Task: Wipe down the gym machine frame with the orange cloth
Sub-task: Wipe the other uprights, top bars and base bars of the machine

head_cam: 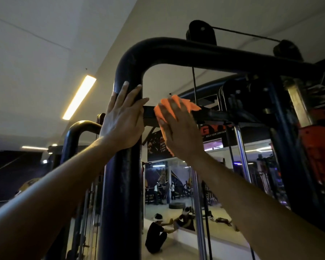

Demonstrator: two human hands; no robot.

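Orange cloth (176, 107) lay pressed under the right hand (178, 132), flat against the crossbar (214, 115) of the frame (176, 51), just right of the dark upright (124, 184). The palm was spread and the fingers extended over the fabric; the hand was pinning the cloth to the metal, not balling it up, and a tail of cloth hung below the palm near the wrist. Folds of orange showed above the fingertips and to the right of them, over the top edge of the bar.

The left hand (122, 119) was laid open on the upright just below its bend, fingers pointing up and the thumb reaching right toward the cloth, close to it; whether they touched could not be told. It looked like a brace, not a wiping hand.

The relation that mattered: the crossbar ran left to right, from the upright at the left away to the far right, where it met the darker guides and cable (194, 85). The cloth sat at the bar's left end, so nearly the whole unwiped length appeared to lie to the right of the right hand. That hand was the nearer one and already on the bar. A stroke would probably need to follow the bar's long axis rightward, with the left hand holding steady. The curved top tube lay above both hands, out of the cloth's contact.
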